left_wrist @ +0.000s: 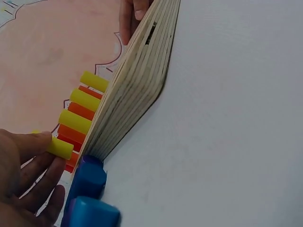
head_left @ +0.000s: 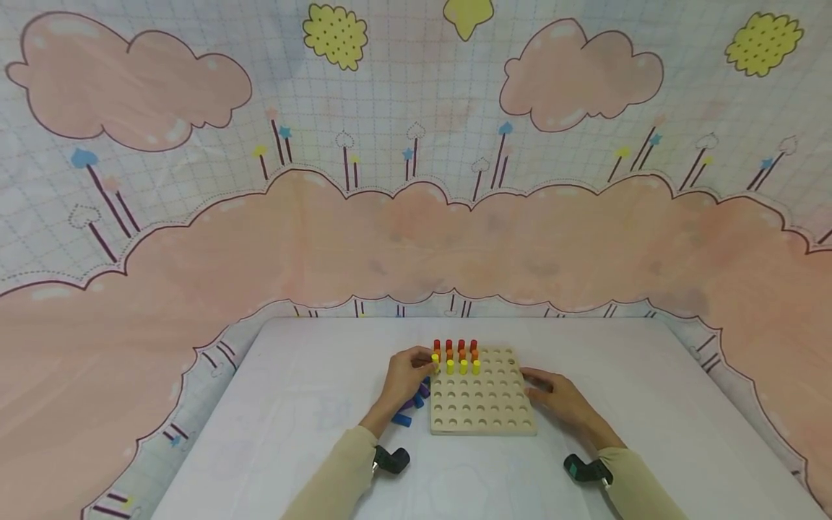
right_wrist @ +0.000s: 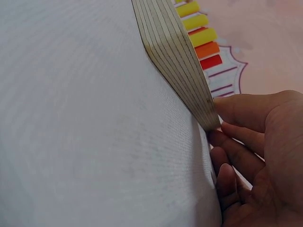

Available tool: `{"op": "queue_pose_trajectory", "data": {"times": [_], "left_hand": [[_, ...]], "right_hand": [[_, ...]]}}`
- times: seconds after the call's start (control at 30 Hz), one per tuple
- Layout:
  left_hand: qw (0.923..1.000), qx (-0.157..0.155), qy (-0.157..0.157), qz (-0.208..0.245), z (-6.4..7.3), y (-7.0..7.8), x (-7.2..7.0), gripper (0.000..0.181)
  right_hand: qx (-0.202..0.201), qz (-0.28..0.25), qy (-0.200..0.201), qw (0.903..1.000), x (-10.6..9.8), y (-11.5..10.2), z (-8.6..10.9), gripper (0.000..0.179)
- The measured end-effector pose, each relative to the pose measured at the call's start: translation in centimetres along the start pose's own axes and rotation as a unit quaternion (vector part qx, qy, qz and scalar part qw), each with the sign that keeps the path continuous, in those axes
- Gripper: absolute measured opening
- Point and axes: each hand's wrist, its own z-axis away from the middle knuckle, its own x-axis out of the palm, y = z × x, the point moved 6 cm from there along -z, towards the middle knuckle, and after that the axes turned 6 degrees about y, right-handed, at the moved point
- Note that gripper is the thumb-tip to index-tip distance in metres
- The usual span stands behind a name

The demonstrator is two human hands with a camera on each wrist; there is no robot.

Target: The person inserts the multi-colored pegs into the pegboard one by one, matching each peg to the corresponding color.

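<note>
A light wooden pegboard (head_left: 484, 408) with rows of round holes lies on the table. Near its left edge, my left hand (head_left: 406, 375) pinches a yellow peg (left_wrist: 60, 148) between thumb and fingers. That peg is beside the row of three standing yellow pegs (head_left: 464, 367); whether its end is in a hole cannot be told. Behind them stand rows of orange pegs (head_left: 462, 355) and red pegs (head_left: 461, 344). My right hand (head_left: 562, 397) holds the board's right edge, thumb and fingers around its far corner in the right wrist view.
Loose blue pegs (head_left: 401, 419) and purple pegs lie left of the board, partly beneath my left hand. The white table (head_left: 312, 390) reaches back to a patterned cloth backdrop (head_left: 455, 245). Both wrists carry small black devices (head_left: 392, 460).
</note>
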Motion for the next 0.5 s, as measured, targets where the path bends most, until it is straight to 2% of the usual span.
{"op": "queue_pose_trajectory", "data": {"times": [0.23, 0.5], "left_hand": [[0.9999, -0.012, 0.001, -0.012, -0.09, -0.19, 0.43, 0.02], [0.9997, -0.009, -0.006, -0.022, 0.02, -0.06, 0.46, 0.022]], "right_hand": [[-0.002, -0.001, 0.0, 1.0, -0.01, -0.15, 0.09, 0.048], [-0.001, 0.003, -0.002, 1.0, -0.04, 0.04, -0.06, 0.049]]}}
